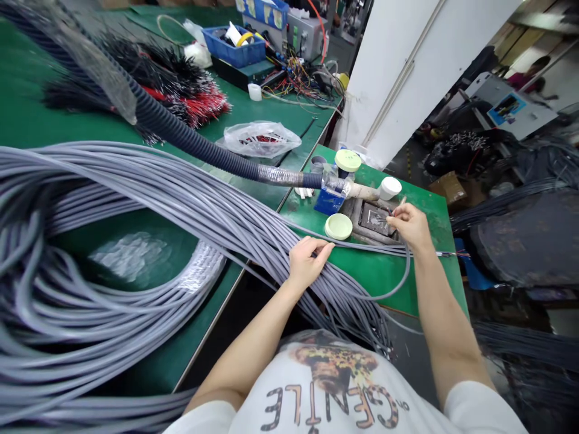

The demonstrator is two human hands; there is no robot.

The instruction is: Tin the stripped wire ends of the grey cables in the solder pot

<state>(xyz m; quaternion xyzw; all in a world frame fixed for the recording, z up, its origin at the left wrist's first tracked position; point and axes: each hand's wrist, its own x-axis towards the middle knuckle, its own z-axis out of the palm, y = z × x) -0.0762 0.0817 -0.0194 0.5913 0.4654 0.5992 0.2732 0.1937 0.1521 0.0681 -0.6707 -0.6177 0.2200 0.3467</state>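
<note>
A large bundle of grey cables (244,220) runs from a coil at the left to the green work surface at the right. My left hand (310,259) rests on the bundle with its fingers curled together; whatever they may hold is hidden. At the right, my right hand (409,223) pinches the end of one grey cable (408,271), which curves down below the hand. The cable's tip is over a dark square plate (376,218) in a grimy tray. Just left of the tray lies a pale green round lid (338,226).
A ribbed black hose (194,135) crosses above the bundle and ends over the tray. Around it stand a blue box (329,200), a yellow-lidded jar (347,160) and a white cup (389,187). Farther back lie a plastic bag (262,140) and black and red wires (199,99).
</note>
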